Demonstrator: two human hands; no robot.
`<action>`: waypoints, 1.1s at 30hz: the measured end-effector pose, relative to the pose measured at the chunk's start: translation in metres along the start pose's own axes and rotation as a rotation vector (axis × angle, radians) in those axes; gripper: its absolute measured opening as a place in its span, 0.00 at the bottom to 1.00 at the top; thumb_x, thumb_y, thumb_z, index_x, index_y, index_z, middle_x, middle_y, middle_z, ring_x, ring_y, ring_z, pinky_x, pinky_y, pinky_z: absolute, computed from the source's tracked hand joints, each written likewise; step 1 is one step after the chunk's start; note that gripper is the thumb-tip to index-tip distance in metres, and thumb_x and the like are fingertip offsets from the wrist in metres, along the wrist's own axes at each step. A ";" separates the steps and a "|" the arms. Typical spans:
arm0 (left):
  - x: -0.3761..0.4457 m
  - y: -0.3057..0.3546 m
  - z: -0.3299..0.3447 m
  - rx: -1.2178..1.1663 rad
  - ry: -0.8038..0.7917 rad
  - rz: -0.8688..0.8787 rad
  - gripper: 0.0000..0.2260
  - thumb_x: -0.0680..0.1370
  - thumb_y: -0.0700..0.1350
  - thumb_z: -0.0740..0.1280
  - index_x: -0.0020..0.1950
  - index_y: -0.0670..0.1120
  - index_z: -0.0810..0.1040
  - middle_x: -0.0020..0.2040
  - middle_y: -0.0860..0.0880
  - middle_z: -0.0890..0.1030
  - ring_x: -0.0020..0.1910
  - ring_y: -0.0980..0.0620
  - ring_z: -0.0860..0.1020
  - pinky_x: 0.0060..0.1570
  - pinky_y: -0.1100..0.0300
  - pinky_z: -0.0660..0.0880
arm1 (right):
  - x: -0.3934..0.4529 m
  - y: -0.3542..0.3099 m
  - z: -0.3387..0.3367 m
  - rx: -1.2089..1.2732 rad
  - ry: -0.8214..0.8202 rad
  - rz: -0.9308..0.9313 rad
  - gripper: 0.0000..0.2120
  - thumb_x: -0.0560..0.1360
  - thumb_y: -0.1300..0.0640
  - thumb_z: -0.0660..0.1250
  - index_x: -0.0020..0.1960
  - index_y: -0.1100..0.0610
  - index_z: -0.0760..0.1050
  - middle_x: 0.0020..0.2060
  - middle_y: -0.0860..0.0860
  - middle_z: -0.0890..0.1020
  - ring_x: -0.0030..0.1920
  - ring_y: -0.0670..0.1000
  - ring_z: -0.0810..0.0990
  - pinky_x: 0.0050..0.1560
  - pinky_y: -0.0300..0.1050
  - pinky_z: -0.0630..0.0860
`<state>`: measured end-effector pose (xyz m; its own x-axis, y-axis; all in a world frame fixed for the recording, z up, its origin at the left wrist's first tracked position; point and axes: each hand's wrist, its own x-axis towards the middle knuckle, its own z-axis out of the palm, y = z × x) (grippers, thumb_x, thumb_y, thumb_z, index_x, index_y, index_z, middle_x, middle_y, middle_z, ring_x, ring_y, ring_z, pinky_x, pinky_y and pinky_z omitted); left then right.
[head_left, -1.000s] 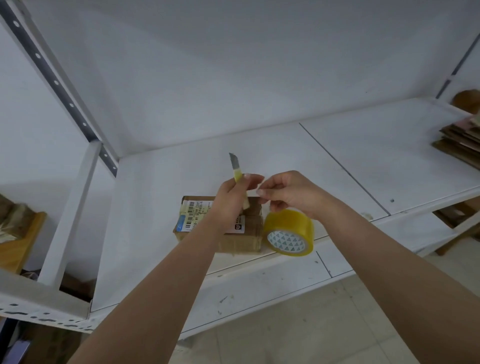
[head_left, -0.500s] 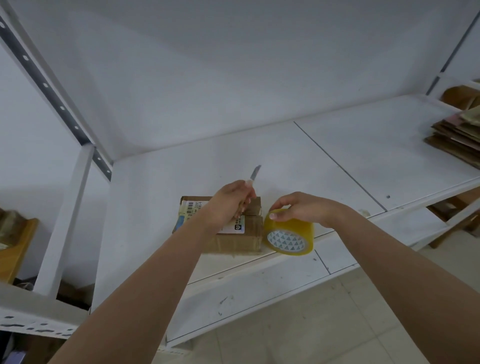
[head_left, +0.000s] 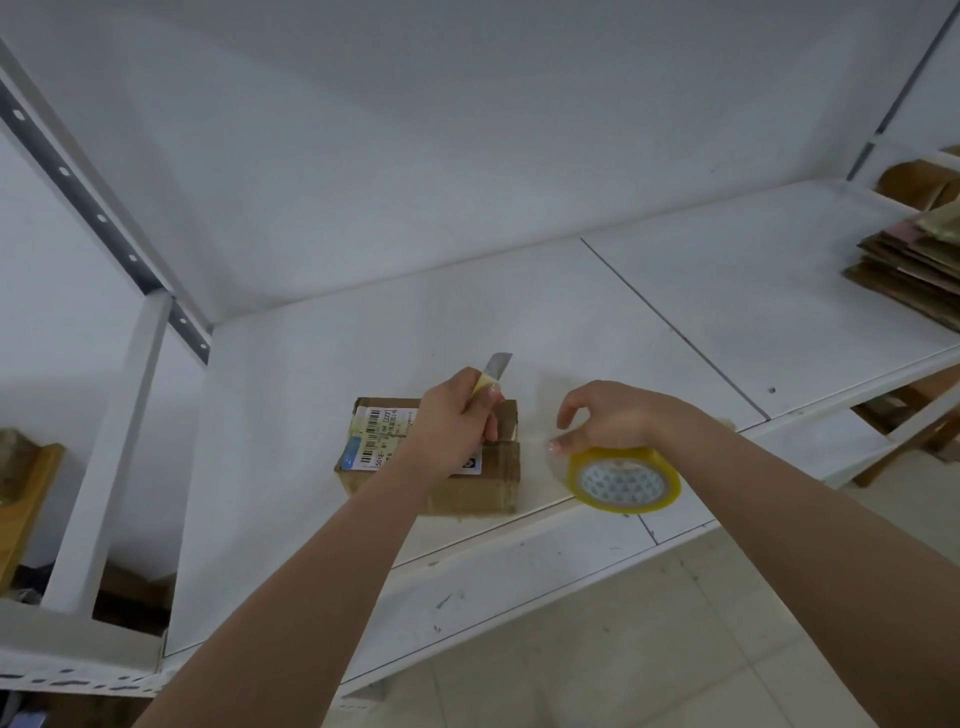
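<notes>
A small brown cardboard box (head_left: 467, 491) with a white barcode label lies on the white shelf (head_left: 311, 415). Above its top, my left hand (head_left: 452, 426) grips a yellow utility knife (head_left: 492, 370) with the blade pointing up and away. To the right of the box, my right hand (head_left: 608, 415) holds a yellow roll of clear tape (head_left: 623, 480) from above by its rim, thumb and fingertips curled round it. The roll hangs at the shelf's front edge, its patterned core facing me. Some clear tape seems to stretch from the roll toward the box.
A stack of flattened cardboard (head_left: 919, 265) lies on the shelf at far right. A white upright post (head_left: 109, 441) stands at left, with a wooden piece (head_left: 26, 499) beyond it. Tiled floor (head_left: 623, 649) shows below the shelf.
Both hands came down from in front of me to the shelf. My left hand lowered the knife onto the box top; my right hand carried the roll rightward, away from the box.
</notes>
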<state>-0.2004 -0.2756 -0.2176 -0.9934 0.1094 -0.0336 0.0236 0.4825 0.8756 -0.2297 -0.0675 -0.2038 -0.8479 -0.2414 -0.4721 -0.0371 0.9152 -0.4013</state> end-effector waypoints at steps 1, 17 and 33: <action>0.000 0.000 0.000 0.003 -0.008 0.002 0.09 0.83 0.45 0.59 0.47 0.44 0.75 0.29 0.53 0.78 0.26 0.57 0.72 0.30 0.63 0.71 | 0.000 0.002 0.002 -0.013 -0.005 0.029 0.25 0.67 0.34 0.72 0.57 0.49 0.77 0.55 0.48 0.74 0.53 0.50 0.75 0.49 0.46 0.74; -0.001 0.039 -0.011 0.496 -0.329 0.021 0.18 0.81 0.49 0.61 0.33 0.49 0.80 0.36 0.53 0.83 0.41 0.54 0.81 0.45 0.60 0.74 | -0.015 0.017 -0.006 0.358 0.055 -0.057 0.07 0.74 0.50 0.72 0.51 0.48 0.85 0.49 0.46 0.83 0.51 0.48 0.79 0.50 0.42 0.75; -0.005 0.050 0.025 1.103 -0.206 -0.067 0.14 0.82 0.51 0.56 0.60 0.49 0.78 0.56 0.48 0.80 0.55 0.45 0.78 0.48 0.55 0.73 | -0.019 0.001 0.006 0.313 0.185 -0.012 0.09 0.73 0.52 0.72 0.50 0.55 0.85 0.47 0.52 0.83 0.47 0.51 0.80 0.44 0.42 0.76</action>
<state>-0.1912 -0.2304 -0.1859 -0.9613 0.1467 -0.2332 0.1585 0.9868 -0.0325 -0.2107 -0.0640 -0.1999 -0.9307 -0.1627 -0.3277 0.0921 0.7627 -0.6402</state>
